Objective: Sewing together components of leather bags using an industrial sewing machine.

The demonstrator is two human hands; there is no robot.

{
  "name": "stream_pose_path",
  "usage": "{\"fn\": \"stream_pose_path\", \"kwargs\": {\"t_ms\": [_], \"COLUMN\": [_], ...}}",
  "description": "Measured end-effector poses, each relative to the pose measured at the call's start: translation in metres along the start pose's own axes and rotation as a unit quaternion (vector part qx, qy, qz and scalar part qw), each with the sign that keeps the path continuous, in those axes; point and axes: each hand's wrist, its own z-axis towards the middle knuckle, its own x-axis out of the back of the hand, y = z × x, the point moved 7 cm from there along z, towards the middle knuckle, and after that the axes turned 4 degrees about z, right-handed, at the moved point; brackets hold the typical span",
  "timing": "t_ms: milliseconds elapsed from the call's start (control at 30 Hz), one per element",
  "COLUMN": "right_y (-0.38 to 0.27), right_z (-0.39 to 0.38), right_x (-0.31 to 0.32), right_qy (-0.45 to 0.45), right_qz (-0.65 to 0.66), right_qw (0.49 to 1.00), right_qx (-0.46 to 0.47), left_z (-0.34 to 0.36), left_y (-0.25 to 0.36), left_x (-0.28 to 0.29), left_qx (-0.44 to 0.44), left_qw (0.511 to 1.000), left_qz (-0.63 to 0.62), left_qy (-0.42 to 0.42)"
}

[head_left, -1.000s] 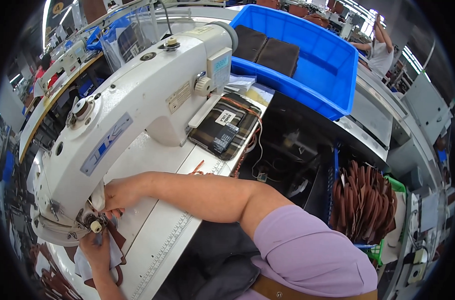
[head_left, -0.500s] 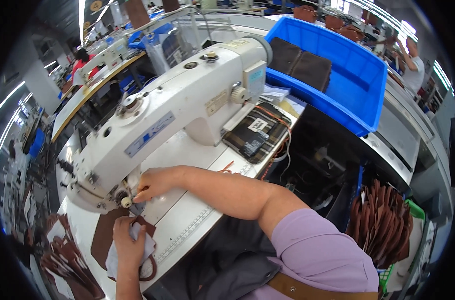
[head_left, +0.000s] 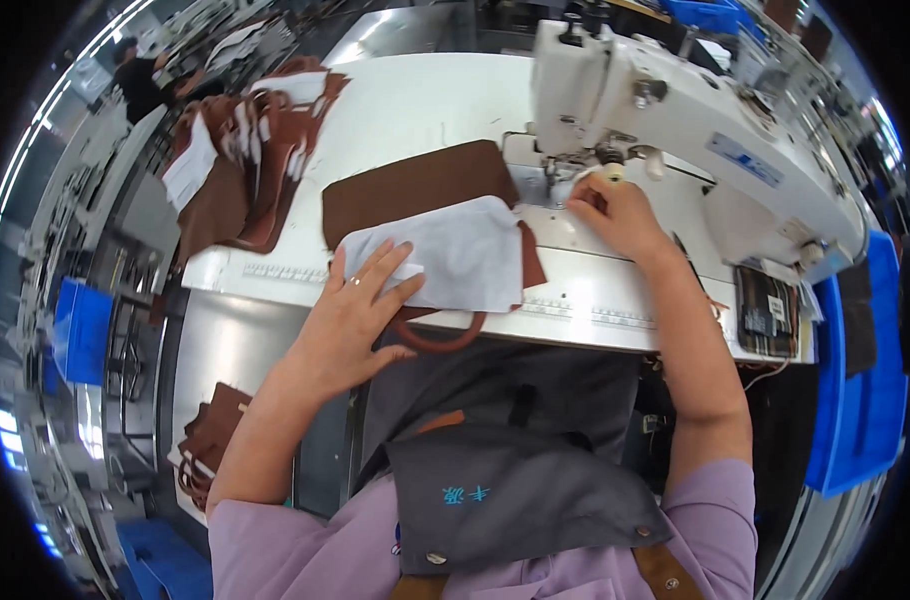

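Observation:
My left hand (head_left: 353, 322) lies with fingers spread on a white piece (head_left: 455, 255) over brown material with a looped handle (head_left: 435, 338). A flat dark brown piece (head_left: 410, 185) shows behind it. These lie left of the needle and presser foot (head_left: 553, 172) of the white sewing machine (head_left: 680, 110). My right hand (head_left: 615, 215) is at the needle area, thumb and fingers curled together beside a small cream knob (head_left: 612, 172); whatever they hold is hidden.
Brown pieces with handles (head_left: 260, 170) are piled at the table's (head_left: 385, 100) back left, more (head_left: 210, 430) at lower left. A blue tub (head_left: 830, 400), plaid pouch (head_left: 765, 310) and ruler strip (head_left: 285, 272) flank the work. A person (head_left: 133, 80) is at far upper left.
The view has swung left and down. My left hand has moved from under the machine head leftward with the work, its fingers now spread. My right hand remains by the needle.

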Motion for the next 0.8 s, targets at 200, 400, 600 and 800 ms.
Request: {"fn": "stream_pose_path", "kwargs": {"t_ms": [200,400,600,800], "right_y": [-0.072,-0.145,-0.176,-0.164], "right_z": [-0.040,-0.105,-0.118,-0.112], "right_x": [0.007,-0.033,-0.069,-0.084], "right_qy": [-0.030,-0.050,0.008,0.025], "right_qz": [0.026,0.046,0.022,-0.023], "right_qw": [0.995,0.968,0.951,0.956], "right_qx": [0.096,0.243,0.308,0.292], "left_z": [-0.009,0.007,0.022,0.063], "left_y": [-0.021,-0.033,-0.045,-0.066], "left_x": [0.006,0.021,0.017,0.068], "left_qx": [-0.033,-0.046,-0.047,-0.031], "left_qw": [0.997,0.996,0.991,0.970], "left_qz": [-0.016,-0.053,-0.056,-0.169], "left_qy": [0.062,0.053,0.110,0.174]}}
